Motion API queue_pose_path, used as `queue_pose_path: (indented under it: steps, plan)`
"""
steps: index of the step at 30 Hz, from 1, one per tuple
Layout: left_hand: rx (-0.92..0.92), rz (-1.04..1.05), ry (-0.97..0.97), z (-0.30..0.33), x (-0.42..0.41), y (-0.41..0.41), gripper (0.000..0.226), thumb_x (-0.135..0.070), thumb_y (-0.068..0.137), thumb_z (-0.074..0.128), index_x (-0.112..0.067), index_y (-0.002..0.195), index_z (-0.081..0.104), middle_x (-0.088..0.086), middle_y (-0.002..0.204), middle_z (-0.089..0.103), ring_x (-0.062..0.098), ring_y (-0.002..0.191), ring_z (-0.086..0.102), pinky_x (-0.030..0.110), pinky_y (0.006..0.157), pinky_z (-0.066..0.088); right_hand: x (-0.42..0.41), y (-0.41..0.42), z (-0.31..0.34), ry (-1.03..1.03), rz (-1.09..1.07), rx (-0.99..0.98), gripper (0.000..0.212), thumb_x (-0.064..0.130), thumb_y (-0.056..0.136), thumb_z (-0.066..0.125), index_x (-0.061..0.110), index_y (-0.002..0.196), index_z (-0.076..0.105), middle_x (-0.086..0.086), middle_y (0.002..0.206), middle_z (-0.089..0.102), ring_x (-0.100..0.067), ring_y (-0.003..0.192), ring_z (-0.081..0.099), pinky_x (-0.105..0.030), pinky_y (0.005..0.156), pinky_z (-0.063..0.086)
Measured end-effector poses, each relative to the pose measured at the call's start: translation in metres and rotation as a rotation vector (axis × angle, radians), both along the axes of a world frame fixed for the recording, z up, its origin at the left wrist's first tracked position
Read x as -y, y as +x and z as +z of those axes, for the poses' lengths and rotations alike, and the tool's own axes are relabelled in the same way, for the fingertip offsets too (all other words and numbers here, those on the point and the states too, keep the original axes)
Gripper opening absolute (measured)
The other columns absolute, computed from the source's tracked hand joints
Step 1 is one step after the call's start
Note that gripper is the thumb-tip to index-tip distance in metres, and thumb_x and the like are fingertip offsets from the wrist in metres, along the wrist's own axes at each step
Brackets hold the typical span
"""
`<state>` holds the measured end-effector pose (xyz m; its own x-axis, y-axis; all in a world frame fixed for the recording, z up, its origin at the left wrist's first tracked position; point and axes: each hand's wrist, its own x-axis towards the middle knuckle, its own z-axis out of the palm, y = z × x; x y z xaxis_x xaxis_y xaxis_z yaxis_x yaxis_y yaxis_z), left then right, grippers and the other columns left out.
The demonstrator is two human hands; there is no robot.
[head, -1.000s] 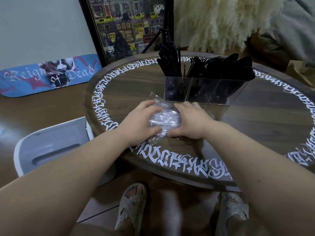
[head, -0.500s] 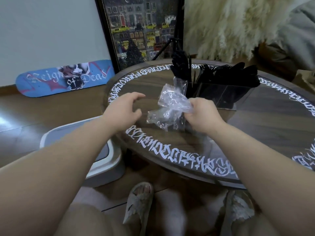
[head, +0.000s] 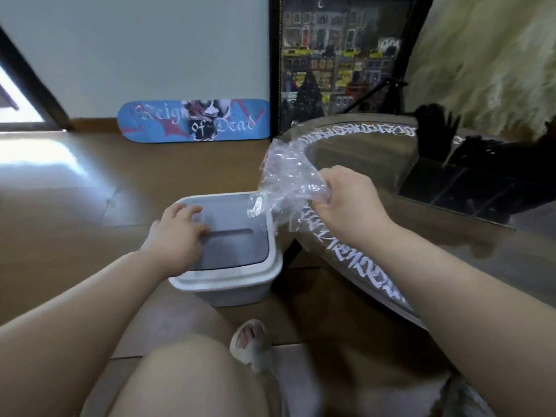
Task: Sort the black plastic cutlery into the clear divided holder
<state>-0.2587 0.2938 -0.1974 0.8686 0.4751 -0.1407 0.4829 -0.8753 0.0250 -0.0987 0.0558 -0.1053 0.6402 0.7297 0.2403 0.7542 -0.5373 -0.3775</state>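
Wrapper going to bin, sorting looks done

Round table (head: 451, 236) has swung right in view. White bin (head: 228, 284): left hand (head: 177, 233) now presses its lid, fingers spread. Clear holder (head: 469, 188) on table holds black cutlery (head: 436, 130). Right hand (head: 346, 200) grips crumpled wrapper (head: 288, 179), lifted off table.

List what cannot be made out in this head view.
- Black cutlery in the clear holder: motion blur hides which pieces stand where.
- Bin contents: hidden by its closed grey lid.
- Plastic wrap gripped by the right hand: whether anything remains inside, unclear.
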Motion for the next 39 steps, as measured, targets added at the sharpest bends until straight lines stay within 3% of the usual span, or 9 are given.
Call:
queue_pose_path:
  steps: [5, 10, 14, 19, 25, 28, 33, 37, 39]
  plan:
    - [-0.044, 0.040, -0.051, -0.021, -0.012, -0.010, 0.042, -0.025, 0.095, 0.039, -0.041, 0.132, 0.051, 0.000, 0.159, 0.001, 0.029, 0.145, -0.006, 0.051, 0.113, 0.014, -0.065, -0.023, -0.033, -0.136, 0.110, -0.014, 0.011, 0.010, 0.086, 0.052, 0.017, 0.080, 0.046, -0.001, 0.085, 0.041, -0.029, 0.089, 0.052, -0.032, 0.070, 0.038]
    - [0.081, 0.007, -0.096, -0.035, -0.020, -0.018, 0.045, -0.018, 0.094, 0.040, -0.036, 0.134, 0.050, -0.001, 0.159, 0.006, 0.024, 0.144, -0.003, 0.046, 0.112, 0.018, -0.114, -0.037, -0.078, -0.323, 0.150, 0.009, 0.016, 0.002, 0.085, 0.050, 0.014, 0.094, 0.054, -0.006, 0.098, 0.050, -0.032, 0.092, 0.059, -0.032, 0.068, 0.041]
    - [0.135, -0.028, -0.059, -0.043, -0.032, -0.026, 0.046, -0.012, 0.091, 0.038, -0.015, 0.136, 0.048, -0.006, 0.158, 0.008, 0.016, 0.140, 0.000, 0.041, 0.110, 0.025, -0.136, -0.045, -0.105, -0.412, 0.177, 0.010, 0.021, -0.002, 0.085, 0.049, 0.012, 0.100, 0.053, -0.008, 0.105, 0.051, -0.035, 0.094, 0.058, -0.033, 0.066, 0.038]
    - [0.253, -0.146, -0.058, -0.046, -0.045, -0.037, 0.039, 0.001, 0.081, 0.041, -0.009, 0.110, 0.066, -0.004, 0.154, 0.029, 0.020, 0.139, 0.020, 0.046, 0.100, 0.039, -0.150, -0.046, -0.132, -0.465, 0.306, 0.068, 0.024, -0.001, 0.085, 0.050, 0.008, 0.107, 0.052, -0.011, 0.111, 0.051, -0.035, 0.097, 0.056, -0.035, 0.066, 0.037]
    - [0.498, -0.054, -0.198, -0.049, -0.048, -0.037, 0.042, 0.008, 0.079, 0.049, -0.003, 0.117, 0.064, 0.014, 0.146, 0.039, 0.031, 0.122, 0.050, 0.046, 0.093, 0.049, -0.169, -0.047, -0.161, -0.705, 0.389, 0.065, 0.028, -0.002, 0.083, 0.052, 0.008, 0.108, 0.061, -0.014, 0.112, 0.060, -0.034, 0.102, 0.060, -0.036, 0.079, 0.048]
    - [0.477, -0.088, -0.179, -0.050, -0.049, -0.035, 0.040, -0.002, 0.082, 0.056, -0.002, 0.121, 0.060, 0.015, 0.147, 0.035, 0.031, 0.120, 0.049, 0.046, 0.095, 0.048, -0.182, -0.045, -0.168, -0.699, 0.382, 0.009, 0.027, 0.011, 0.085, 0.057, 0.010, 0.113, 0.059, -0.012, 0.115, 0.062, -0.032, 0.105, 0.059, -0.036, 0.083, 0.050]
    - [0.432, -0.083, -0.122, -0.050, -0.045, -0.038, 0.043, -0.002, 0.080, 0.061, -0.002, 0.123, 0.058, 0.014, 0.149, 0.033, 0.033, 0.121, 0.047, 0.046, 0.095, 0.046, -0.166, -0.037, -0.156, -0.665, 0.249, -0.436, 0.069, 0.062, 0.080, 0.059, 0.014, 0.129, 0.048, -0.004, 0.125, 0.057, -0.028, 0.111, 0.054, -0.034, 0.090, 0.044]
    - [0.407, -0.081, -0.115, -0.054, -0.043, -0.039, 0.045, -0.001, 0.078, 0.061, -0.002, 0.123, 0.058, 0.015, 0.148, 0.034, 0.037, 0.123, 0.044, 0.048, 0.098, 0.044, -0.149, -0.042, -0.153, -0.588, 0.290, -0.223, 0.050, 0.056, 0.086, 0.055, 0.013, 0.111, 0.060, -0.005, 0.107, 0.066, -0.026, 0.096, 0.060, -0.035, 0.080, 0.049]
    - [0.402, -0.078, -0.115, -0.054, -0.043, -0.038, 0.045, 0.002, 0.078, 0.060, -0.002, 0.123, 0.058, 0.016, 0.147, 0.035, 0.038, 0.122, 0.044, 0.048, 0.099, 0.044, -0.148, -0.050, -0.154, -0.453, 0.329, -0.226, 0.046, 0.053, 0.091, 0.048, 0.017, 0.115, 0.061, -0.004, 0.109, 0.066, -0.025, 0.099, 0.060, -0.038, 0.082, 0.050]
